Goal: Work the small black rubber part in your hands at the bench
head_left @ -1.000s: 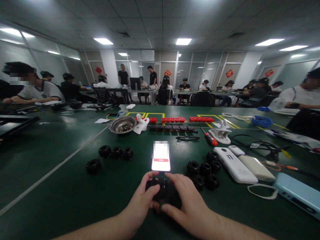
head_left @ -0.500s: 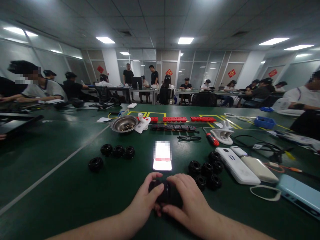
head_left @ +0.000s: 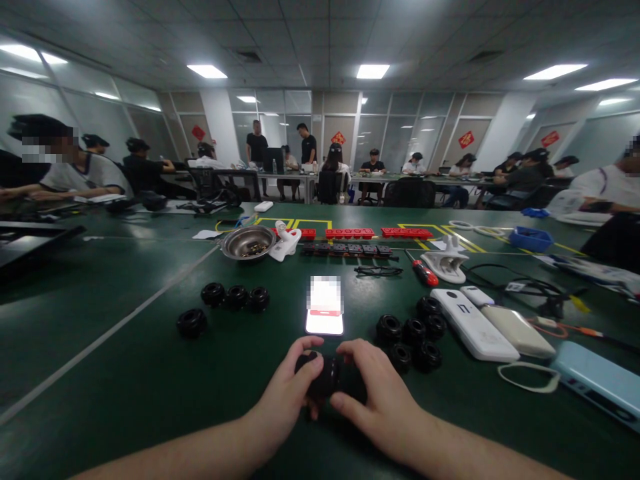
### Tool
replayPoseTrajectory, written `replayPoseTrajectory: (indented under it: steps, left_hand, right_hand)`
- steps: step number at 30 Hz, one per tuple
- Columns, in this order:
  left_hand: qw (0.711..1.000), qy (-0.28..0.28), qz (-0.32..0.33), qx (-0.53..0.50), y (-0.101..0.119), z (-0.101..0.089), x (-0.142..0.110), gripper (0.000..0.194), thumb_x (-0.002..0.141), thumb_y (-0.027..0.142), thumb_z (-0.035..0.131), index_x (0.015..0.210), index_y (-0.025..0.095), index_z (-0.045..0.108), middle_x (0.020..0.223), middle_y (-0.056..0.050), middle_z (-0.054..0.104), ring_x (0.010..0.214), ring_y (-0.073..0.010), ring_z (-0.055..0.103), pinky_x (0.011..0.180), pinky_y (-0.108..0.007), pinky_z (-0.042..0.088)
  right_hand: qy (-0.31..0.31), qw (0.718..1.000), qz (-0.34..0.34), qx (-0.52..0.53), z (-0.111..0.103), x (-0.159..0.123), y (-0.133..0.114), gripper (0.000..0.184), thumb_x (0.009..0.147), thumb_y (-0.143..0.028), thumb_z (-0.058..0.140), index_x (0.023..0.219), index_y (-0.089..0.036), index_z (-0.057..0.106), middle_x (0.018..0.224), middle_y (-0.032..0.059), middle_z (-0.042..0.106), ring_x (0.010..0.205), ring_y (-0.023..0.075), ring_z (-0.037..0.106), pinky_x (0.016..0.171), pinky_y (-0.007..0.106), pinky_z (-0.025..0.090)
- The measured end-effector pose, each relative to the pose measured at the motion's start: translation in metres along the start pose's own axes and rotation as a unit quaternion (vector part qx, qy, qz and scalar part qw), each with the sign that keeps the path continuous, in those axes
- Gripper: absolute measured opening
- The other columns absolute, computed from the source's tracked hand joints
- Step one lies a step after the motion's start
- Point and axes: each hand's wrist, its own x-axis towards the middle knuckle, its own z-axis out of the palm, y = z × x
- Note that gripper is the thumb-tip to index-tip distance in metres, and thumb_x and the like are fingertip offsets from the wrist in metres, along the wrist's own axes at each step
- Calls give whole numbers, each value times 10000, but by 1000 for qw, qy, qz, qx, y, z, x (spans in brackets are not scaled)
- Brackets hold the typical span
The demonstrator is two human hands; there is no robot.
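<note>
A green desk [head_left: 240,393] spreads beneath everything, in a room with ceiling lights and glazed walls. On the near side of the lit phone [head_left: 325,323], the left hand [head_left: 290,383] grasps a black part [head_left: 327,377], its thumb over the top and its fingers around the far side. The right hand [head_left: 383,387] curves its fingers and thumb around the dark right end of that part; whether they grip it I cannot tell, as the area is too dark.

To the right of the phone sit six black rings [head_left: 428,356], clustered together; farther right lie a light-blue device [head_left: 597,377] and a white device [head_left: 475,325]. To its left stand four black rings [head_left: 237,301], three in a row and one nearer.

Beyond the phone and to its right lies a red-handled screwdriver [head_left: 425,273]; beyond it and to its left is a metal bowl [head_left: 237,239] with small pieces inside. Straight beyond the phone runs a dark strip of blocks [head_left: 350,251], then three red strips [head_left: 350,233]. Farthest beyond it, people sit or stand around other desks.
</note>
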Motion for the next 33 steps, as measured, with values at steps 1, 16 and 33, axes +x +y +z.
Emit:
replayPoseTrajectory:
  steps: [1, 16, 33]
  left_hand:
    - [1000, -2, 4, -12, 0, 0, -1, 365, 704, 335, 463, 1028, 209, 354, 839, -24, 449, 556, -96, 517, 394, -187, 390]
    - [1000, -18, -4, -6, 0, -2, 1, 313, 732, 380, 434, 974, 197, 364, 659, 18, 477, 436, -77, 477, 351, -176, 349]
    - [999, -30, -2, 11, -4, -3, 3, 345, 716, 394, 449, 987, 198, 365, 703, 10, 469, 447, -81, 484, 341, -183, 365]
  right_hand:
    - [-9, 1000, 15, 2, 0, 1, 1, 292, 721, -363, 560, 930, -177, 477, 858, 48, 525, 771, 199, 470, 673, 337, 384]
    - [4, 997, -70, -23, -2, 0, 1, 436, 753, -284, 546, 1151, -199, 391, 1002, 70, 500, 890, 217, 450, 771, 373, 371]
    - [29, 997, -76, -12, -3, 1, 0, 364, 717, -332, 589, 1021, -179, 460, 918, 62, 508, 840, 210, 453, 745, 367, 375]
